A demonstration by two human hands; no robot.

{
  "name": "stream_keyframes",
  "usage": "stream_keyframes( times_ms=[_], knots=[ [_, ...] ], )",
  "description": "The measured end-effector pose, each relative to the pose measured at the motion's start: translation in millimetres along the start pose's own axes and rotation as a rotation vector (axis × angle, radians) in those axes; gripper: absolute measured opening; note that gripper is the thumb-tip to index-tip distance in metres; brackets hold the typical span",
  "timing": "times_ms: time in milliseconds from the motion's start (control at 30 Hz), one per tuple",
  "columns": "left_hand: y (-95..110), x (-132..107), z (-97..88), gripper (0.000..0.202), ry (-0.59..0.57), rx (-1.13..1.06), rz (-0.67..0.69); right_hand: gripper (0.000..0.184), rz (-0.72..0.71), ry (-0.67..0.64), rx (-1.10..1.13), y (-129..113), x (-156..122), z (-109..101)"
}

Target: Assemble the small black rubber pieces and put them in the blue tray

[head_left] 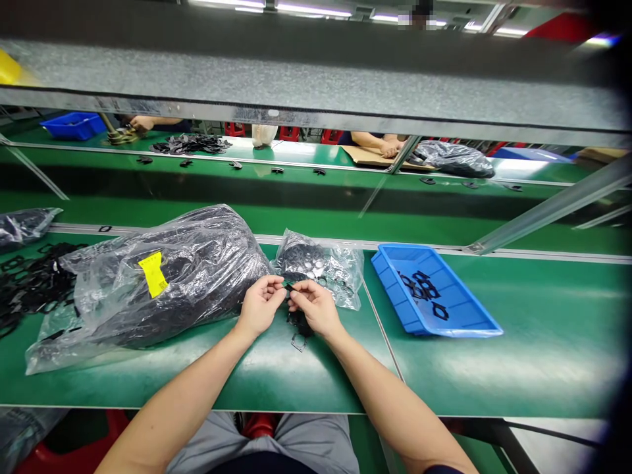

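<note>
My left hand [261, 305] and my right hand [318, 309] meet over the bench, fingertips pinched on a small black part [289, 288] between them. Fingers cover most of it, so its full shape is hidden. Just below lie several thin black frame-shaped pieces [299, 341], partly behind my right hand. Beyond my fingers rests a clear plastic bag [348, 263] with dark and round, shiny parts inside. A large clear bag [212, 263] full of dark parts, with a yellow label [154, 274], lies close to my left hand.
To the right stands a blue tray [486, 327] with several black frame pieces [441, 311]. A heap of black parts [34, 283] lies far left. Across a conveyor [306, 204] carrying small dark parts, other people's hands [390, 146] work. A metal shelf [316, 95] crosses overhead.
</note>
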State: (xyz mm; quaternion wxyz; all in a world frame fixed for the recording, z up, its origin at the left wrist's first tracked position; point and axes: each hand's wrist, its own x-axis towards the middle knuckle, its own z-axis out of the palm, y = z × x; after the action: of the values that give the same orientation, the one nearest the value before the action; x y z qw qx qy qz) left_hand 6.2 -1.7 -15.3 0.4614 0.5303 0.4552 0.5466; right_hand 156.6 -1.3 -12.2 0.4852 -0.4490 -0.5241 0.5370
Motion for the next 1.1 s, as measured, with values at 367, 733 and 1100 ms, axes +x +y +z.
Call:
stream_keyframes(
  times_ms=[367,733,1100],
  knots=[
    [1.3,1.5,-2.4,0.015,0.013,0.097,0.038,0.021,-0.007,0.017,-0.028,0.5,1.8,-2.5],
    [0.9,1.3,0.4,0.024,0.031,0.040,-0.054,0.031,0.108,-0.015,0.134,3.6,3.4,0.2],
    [-0.5,-0.3,1.7,0.017,0.003,0.085,-0.012,0.010,-0.377,0.194,-0.387,4.8,-2.8,-1.4]
  ],
)
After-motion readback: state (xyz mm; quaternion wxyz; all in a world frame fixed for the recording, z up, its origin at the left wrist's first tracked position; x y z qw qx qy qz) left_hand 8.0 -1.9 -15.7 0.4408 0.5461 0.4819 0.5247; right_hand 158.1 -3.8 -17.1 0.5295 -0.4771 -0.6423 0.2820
